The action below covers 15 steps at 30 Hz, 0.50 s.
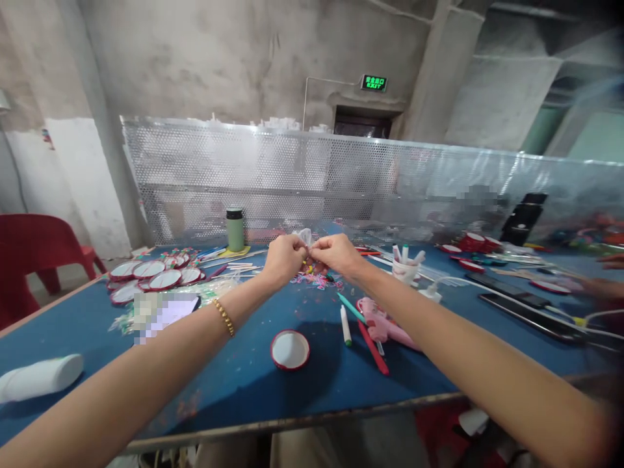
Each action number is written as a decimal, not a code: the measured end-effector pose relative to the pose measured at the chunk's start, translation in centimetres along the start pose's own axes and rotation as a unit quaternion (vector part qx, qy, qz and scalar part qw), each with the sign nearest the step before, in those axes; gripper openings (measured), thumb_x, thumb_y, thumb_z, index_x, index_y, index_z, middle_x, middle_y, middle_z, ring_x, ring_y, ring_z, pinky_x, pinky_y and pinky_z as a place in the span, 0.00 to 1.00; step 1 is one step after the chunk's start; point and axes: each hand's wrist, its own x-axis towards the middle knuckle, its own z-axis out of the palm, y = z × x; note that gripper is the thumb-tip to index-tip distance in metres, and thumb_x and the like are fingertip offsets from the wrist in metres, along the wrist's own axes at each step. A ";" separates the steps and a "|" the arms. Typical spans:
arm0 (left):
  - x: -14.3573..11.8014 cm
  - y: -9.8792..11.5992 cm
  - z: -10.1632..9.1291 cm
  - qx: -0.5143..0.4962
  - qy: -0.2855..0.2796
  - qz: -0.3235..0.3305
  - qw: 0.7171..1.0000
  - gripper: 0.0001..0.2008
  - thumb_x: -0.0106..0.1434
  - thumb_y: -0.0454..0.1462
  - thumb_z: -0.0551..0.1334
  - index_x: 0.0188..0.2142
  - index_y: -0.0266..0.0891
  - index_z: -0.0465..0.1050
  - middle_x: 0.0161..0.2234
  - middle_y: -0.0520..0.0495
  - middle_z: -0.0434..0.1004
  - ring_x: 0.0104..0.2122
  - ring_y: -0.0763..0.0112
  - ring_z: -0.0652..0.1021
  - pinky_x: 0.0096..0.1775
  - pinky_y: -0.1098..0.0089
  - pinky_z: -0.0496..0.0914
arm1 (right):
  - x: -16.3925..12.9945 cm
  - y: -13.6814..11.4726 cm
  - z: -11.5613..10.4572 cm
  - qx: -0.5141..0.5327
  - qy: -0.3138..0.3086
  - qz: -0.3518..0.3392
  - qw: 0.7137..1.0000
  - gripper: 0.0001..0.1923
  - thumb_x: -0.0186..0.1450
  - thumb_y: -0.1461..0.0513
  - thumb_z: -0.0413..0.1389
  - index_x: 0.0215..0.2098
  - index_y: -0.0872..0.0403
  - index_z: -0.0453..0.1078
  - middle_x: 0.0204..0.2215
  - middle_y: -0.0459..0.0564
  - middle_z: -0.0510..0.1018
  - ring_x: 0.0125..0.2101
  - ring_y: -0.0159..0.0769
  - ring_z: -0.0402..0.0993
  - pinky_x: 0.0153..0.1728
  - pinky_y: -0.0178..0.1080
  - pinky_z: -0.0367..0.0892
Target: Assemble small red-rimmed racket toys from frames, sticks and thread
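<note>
Arms stretched forward, left hand (284, 257) and right hand (335, 253) pinch together.

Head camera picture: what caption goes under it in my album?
Left hand and right hand pinch something small together above a blue table.

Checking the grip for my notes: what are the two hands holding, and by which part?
Left hand and right hand pinch one small item between their fingertips; what it is cannot be told.

Small multicoloured piece (308, 262) I'm pinching between both my fingertips, mostly hidden, held just above the blue table, directly over a loose scatter of pink and coloured bits (316, 281), details too small to tell
</note>
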 end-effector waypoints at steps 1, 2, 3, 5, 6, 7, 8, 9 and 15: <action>0.0 0.2 0.1 0.035 0.007 0.006 0.999 0.07 0.58 0.30 0.58 0.25 0.37 0.72 0.20 0.51 0.75 0.25 0.71 0.79 0.30 0.75 0.68 | 0.1 0.2 -0.1 -0.009 0.006 0.003 1.000 0.07 0.56 0.70 0.60 0.20 0.57 0.72 0.18 0.45 0.78 0.14 0.27 0.73 0.12 0.26 0.65; 0.0 0.4 0.1 0.066 0.014 0.011 0.998 0.07 0.57 0.31 0.58 0.24 0.37 0.71 0.21 0.51 0.75 0.26 0.70 0.79 0.31 0.75 0.68 | 0.1 0.3 -0.2 -0.018 0.014 0.007 1.000 0.08 0.55 0.70 0.60 0.20 0.57 0.72 0.18 0.45 0.78 0.14 0.27 0.73 0.12 0.26 0.65; 0.1 0.5 0.2 0.091 0.017 0.014 0.996 0.06 0.57 0.31 0.59 0.24 0.37 0.71 0.22 0.50 0.76 0.27 0.70 0.79 0.31 0.74 0.68 | 0.2 0.3 -0.3 -0.031 0.025 0.012 0.999 0.08 0.55 0.70 0.60 0.19 0.57 0.72 0.18 0.45 0.78 0.14 0.27 0.73 0.12 0.26 0.64; 0.2 0.6 0.3 0.130 0.014 0.017 0.991 0.06 0.56 0.32 0.59 0.23 0.38 0.70 0.22 0.50 0.75 0.27 0.69 0.78 0.31 0.74 0.67 | 0.3 0.3 -0.4 -0.071 0.058 0.016 0.996 0.08 0.54 0.70 0.61 0.19 0.56 0.71 0.15 0.44 0.76 0.14 0.28 0.73 0.12 0.25 0.64; 0.4 0.6 0.3 0.141 0.005 0.013 0.990 0.07 0.55 0.33 0.60 0.22 0.38 0.70 0.21 0.50 0.74 0.27 0.69 0.77 0.31 0.73 0.66 | 0.3 0.3 -0.4 -0.095 0.074 0.014 0.993 0.08 0.53 0.70 0.61 0.18 0.56 0.71 0.13 0.43 0.74 0.14 0.28 0.73 0.12 0.25 0.63; 0.5 0.4 0.4 0.145 -0.008 0.005 0.989 0.08 0.55 0.34 0.60 0.21 0.39 0.69 0.19 0.51 0.73 0.26 0.69 0.76 0.30 0.73 0.65 | 0.4 0.3 -0.3 -0.113 0.086 0.011 0.990 0.08 0.52 0.70 0.61 0.18 0.56 0.71 0.12 0.42 0.73 0.14 0.29 0.73 0.13 0.26 0.63; 0.6 0.3 0.5 0.137 -0.024 -0.007 0.990 0.09 0.55 0.35 0.61 0.20 0.39 0.68 0.17 0.52 0.71 0.25 0.70 0.75 0.29 0.74 0.64 | 0.3 0.3 -0.2 -0.119 0.091 0.007 0.989 0.08 0.52 0.71 0.61 0.18 0.56 0.71 0.11 0.42 0.72 0.14 0.30 0.73 0.13 0.26 0.63; 0.8 0.1 0.5 0.118 -0.039 -0.023 0.992 0.10 0.56 0.36 0.61 0.19 0.39 0.66 0.15 0.53 0.69 0.22 0.71 0.74 0.27 0.74 0.63 | 0.3 0.4 -0.1 -0.109 0.090 0.004 0.990 0.08 0.52 0.71 0.60 0.19 0.56 0.71 0.11 0.41 0.71 0.14 0.30 0.73 0.13 0.26 0.63; 0.8 -1.6 0.8 -0.142 -0.103 -0.134 0.975 0.10 0.56 0.33 0.62 0.20 0.37 0.65 0.15 0.55 0.68 0.15 0.78 0.70 0.21 0.76 0.57 | 0.6 2.1 0.2 0.135 -0.013 0.049 0.990 0.03 0.55 0.66 0.61 0.24 0.57 0.72 0.20 0.44 0.78 0.13 0.25 0.70 0.13 0.28 0.65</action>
